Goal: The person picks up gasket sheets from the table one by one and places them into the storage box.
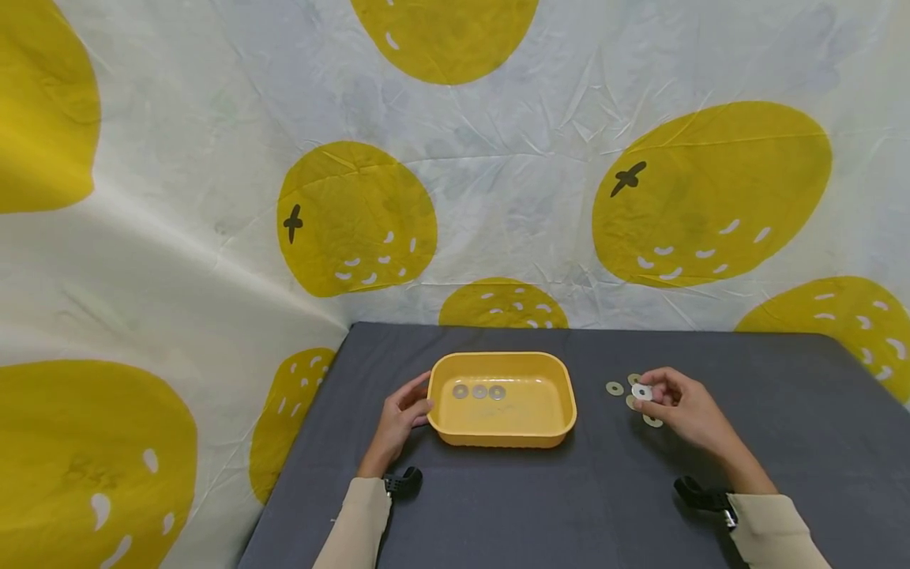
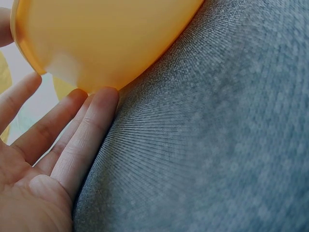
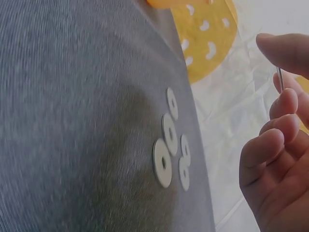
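Observation:
A yellow plastic tub [image 1: 498,440] stands on the dark grey cloth, with 3 flat metal washers [image 1: 479,391] in a row on its floor. My left hand [image 1: 400,419] touches the tub's left end, its fairly straight fingertips against the outer wall [image 2: 106,43] in the left wrist view. Off to the right of the tub, my right hand [image 1: 682,407] pinches a washer [image 1: 642,392] between thumb and fingers, above the table. That washer appears edge-on [image 3: 280,77] in the right wrist view. Beneath and beside this hand, several loose washers [image 3: 162,163] lie close together on the cloth.
Dark grey cloth [image 1: 540,506] covers the table. A white sheet printed with yellow fruit [image 1: 512,213] hangs behind and along the left side. Black wrist straps [image 1: 700,496] sit at both sleeve cuffs.

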`<move>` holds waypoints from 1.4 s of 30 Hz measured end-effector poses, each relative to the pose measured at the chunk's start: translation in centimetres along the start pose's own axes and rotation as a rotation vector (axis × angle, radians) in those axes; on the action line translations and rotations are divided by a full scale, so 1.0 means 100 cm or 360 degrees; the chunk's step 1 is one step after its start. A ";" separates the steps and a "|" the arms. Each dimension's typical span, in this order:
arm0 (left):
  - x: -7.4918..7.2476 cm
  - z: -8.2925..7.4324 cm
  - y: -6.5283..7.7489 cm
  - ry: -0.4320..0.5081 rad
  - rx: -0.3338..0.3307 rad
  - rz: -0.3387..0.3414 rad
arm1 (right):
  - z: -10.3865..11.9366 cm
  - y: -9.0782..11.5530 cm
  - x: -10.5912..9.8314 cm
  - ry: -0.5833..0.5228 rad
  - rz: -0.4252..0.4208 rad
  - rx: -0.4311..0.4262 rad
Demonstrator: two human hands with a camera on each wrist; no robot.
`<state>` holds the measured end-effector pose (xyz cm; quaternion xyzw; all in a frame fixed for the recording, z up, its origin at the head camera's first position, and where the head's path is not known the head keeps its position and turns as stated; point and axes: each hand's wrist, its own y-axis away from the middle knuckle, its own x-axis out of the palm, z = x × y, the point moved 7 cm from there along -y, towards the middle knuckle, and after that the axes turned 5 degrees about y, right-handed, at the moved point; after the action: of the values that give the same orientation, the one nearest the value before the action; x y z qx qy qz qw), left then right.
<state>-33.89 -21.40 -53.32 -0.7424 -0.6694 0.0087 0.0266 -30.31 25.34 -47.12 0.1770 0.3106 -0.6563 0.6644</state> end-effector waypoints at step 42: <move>-0.001 0.000 0.000 -0.0061 0.0003 -0.0016 | 0.102 -0.062 0.087 -0.0014 0.0233 -0.0224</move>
<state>-33.95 -21.53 -53.31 -0.7387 -0.6735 0.0235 0.0145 -35.01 11.67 -44.06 0.1493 0.3393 -0.5835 0.7226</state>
